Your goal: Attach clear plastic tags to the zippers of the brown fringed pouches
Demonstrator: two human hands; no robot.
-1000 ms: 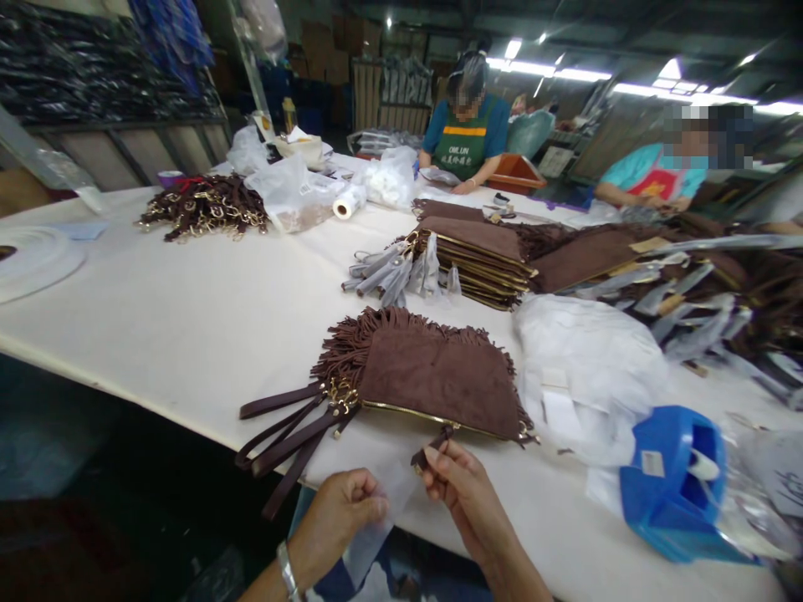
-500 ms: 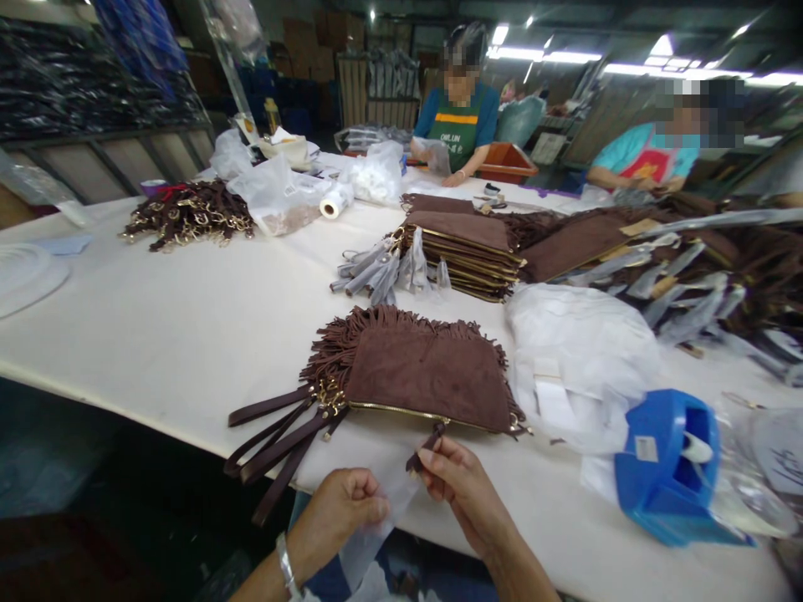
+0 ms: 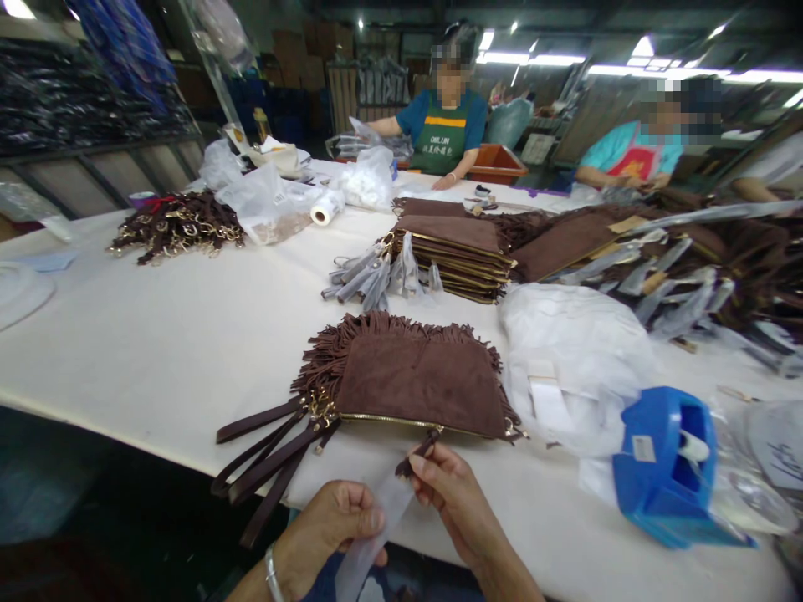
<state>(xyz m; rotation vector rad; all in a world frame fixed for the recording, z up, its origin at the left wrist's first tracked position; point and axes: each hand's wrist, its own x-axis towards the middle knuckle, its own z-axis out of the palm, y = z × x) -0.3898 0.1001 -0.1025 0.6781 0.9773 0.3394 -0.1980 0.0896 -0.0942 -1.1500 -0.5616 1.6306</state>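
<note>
A brown suede fringed pouch (image 3: 414, 376) lies flat on the white table (image 3: 156, 334), gold zipper toward me, dark straps (image 3: 263, 451) trailing off the near edge. My right hand (image 3: 448, 497) pinches the brown zipper pull (image 3: 417, 451) at the pouch's near edge. My left hand (image 3: 329, 527), a bracelet on its wrist, is closed on a thin clear plastic strip (image 3: 370, 543) that reaches up to the pull.
A blue tape dispenser (image 3: 668, 464) and white plastic bags (image 3: 577, 359) sit to the right. A stack of the same pouches (image 3: 457, 255) lies behind. Strap hardware (image 3: 176, 226) is piled far left. Two other people work at the far side.
My view has shifted slightly; both hands keep their grips. The right hand has lifted the zipper pull a little toward the plastic strip.
</note>
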